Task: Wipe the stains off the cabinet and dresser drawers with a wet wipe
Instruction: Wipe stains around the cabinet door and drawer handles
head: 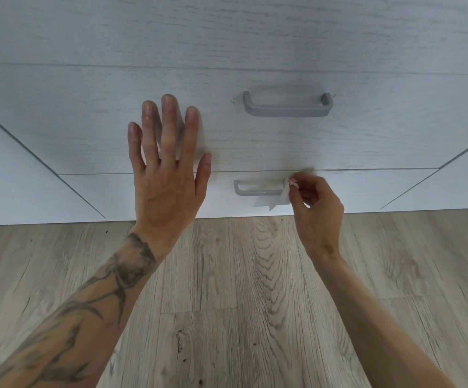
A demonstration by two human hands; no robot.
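Pinching thin white wet wipe [272, 199] by its edge, right hand [315, 204] held it against lower grey bar handle [255, 192] | left hand [165, 166] lay flat, fingers straight, on pale wood-grain drawer front [367, 141] | wipe judged limp, light; best gripped bunched.

Left hand [168, 175] was extended forward, back toward the camera, fingers straight and spread; its forearm bore tattoos. Right hand [318, 205] was held lower, fingers curled, thumb and fingertips pinching a wet wipe [265, 202].
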